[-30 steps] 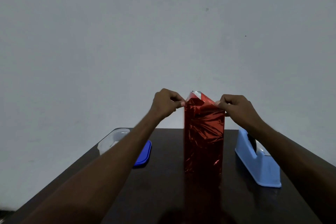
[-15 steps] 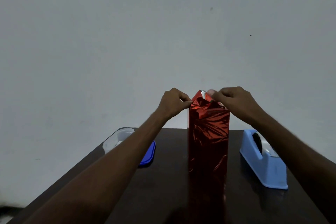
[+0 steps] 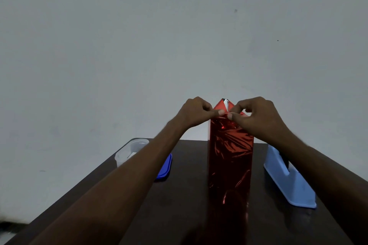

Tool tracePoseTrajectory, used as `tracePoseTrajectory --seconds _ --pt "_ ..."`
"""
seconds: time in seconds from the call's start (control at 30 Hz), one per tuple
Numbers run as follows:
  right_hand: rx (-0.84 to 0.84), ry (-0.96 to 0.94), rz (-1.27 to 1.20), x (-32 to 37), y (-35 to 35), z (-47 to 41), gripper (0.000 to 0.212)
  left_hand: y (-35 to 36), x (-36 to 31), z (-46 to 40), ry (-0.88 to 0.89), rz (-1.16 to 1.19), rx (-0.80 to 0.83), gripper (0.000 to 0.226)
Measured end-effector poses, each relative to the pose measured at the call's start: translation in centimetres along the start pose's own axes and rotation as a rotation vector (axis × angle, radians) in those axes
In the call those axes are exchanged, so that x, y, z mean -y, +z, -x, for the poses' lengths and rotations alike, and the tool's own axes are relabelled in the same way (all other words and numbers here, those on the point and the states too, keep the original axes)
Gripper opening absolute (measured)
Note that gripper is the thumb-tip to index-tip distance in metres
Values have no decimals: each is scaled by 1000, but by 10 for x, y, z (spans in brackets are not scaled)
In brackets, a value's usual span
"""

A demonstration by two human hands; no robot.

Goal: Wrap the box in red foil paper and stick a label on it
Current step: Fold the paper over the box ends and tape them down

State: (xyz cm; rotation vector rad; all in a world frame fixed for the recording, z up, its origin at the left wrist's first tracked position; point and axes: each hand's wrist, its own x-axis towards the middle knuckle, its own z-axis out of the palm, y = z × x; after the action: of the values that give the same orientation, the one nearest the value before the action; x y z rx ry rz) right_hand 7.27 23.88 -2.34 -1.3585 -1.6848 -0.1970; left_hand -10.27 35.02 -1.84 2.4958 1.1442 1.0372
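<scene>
At worktop centre — folding the foil top
Left hand (image 3: 196, 112) and right hand (image 3: 256, 114) pinch foil (image 3: 230, 151) flaps together — likely creasing them for taping.

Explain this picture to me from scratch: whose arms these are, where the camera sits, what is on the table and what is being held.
There is no machine here. The two bare arms belong to a person wearing a wide-angle camera on the head, so you see forward and down, as that person does.

A tall box wrapped in red foil stands upright on a dark table. The left hand and right hand meet at its top, each pinching the foil there; a folded flap stands up in a point behind the fingers.

Left of the box lie a clear tub and a blue lid, partly hidden by the left arm. To the right stands a light blue tape dispenser. No label shows on the box.
</scene>
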Motion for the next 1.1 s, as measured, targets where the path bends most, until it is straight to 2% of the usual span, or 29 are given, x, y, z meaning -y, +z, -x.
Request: tracePoseTrajectory --seconds 0.1,0.2,0.27,0.33,0.43,0.47,0.6,0.73,0.87,0.97,1.1 --pt "-122 -52 -77 1 -4 1 26 1 -2 1 16 -46 5 46" --pt "-172 -58 -167 9 -12 -2 20 0 -3 1 36 -83 14 44" --pt "-74 -48 -163 8 -15 -6 22 -3 -4 0 48 -99 32 46" --pt "92 -13 -167 3 -13 -6 29 -4 -4 0 45 -119 44 52" --pt "179 32 -148 -11 -7 2 38 -4 -5 -2 17 -131 60 76" --pt "170 20 -150 -14 -5 6 35 -4 -4 -3 7 -117 65 76" --pt "122 -26 -144 -19 -3 12 34 -8 -4 -6 23 -134 73 32" --pt "98 -40 -194 -18 -1 15 31 -7 -3 -11 60 -186 72 19" --pt "90 -24 -285 -18 -2 13 27 -8 -6 -17 76 -227 95 25" --pt "92 8 -344 -18 -1 13 23 -9 -12 -22 107 -302 190 30" --pt "65 69 -368 -20 1 16 35 -13 -16 -28 101 -297 303 31"
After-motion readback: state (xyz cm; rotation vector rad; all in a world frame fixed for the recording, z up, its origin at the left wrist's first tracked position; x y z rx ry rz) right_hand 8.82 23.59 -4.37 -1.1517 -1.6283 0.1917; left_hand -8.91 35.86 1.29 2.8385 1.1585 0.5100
